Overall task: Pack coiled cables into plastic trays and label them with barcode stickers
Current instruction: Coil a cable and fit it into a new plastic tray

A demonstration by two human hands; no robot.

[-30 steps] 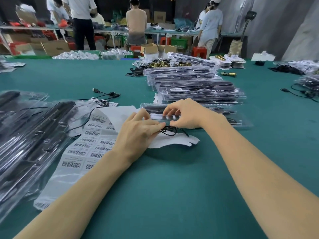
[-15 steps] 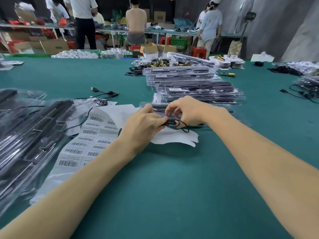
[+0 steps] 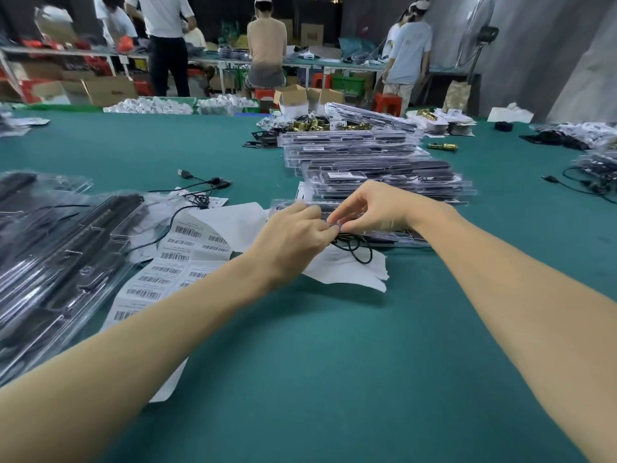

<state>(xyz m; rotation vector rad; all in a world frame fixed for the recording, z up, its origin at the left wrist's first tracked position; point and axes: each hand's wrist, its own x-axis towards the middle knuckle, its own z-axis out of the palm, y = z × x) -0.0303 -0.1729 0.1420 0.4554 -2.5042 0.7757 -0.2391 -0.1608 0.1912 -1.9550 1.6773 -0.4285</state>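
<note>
A thin black coiled cable (image 3: 355,247) hangs in loops over white backing paper (image 3: 347,270). My left hand (image 3: 290,237) pinches the cable at its upper end. My right hand (image 3: 374,208) meets it fingertip to fingertip and pinches the same spot, right in front of a clear plastic tray (image 3: 394,237) lying flat on the green table. What the fingertips hold between them is partly hidden. A sheet of barcode stickers (image 3: 167,267) lies left of my left hand.
A stack of filled clear trays (image 3: 384,175) stands behind my hands. More trays in plastic (image 3: 50,255) pile up at the left. Loose black cables (image 3: 203,188) lie beyond the stickers, another cable (image 3: 574,182) at the right. People work at tables in the background.
Both hands have lifted slightly and drawn together at the fingertips. The cable's loops now hang lower over the white paper.
</note>
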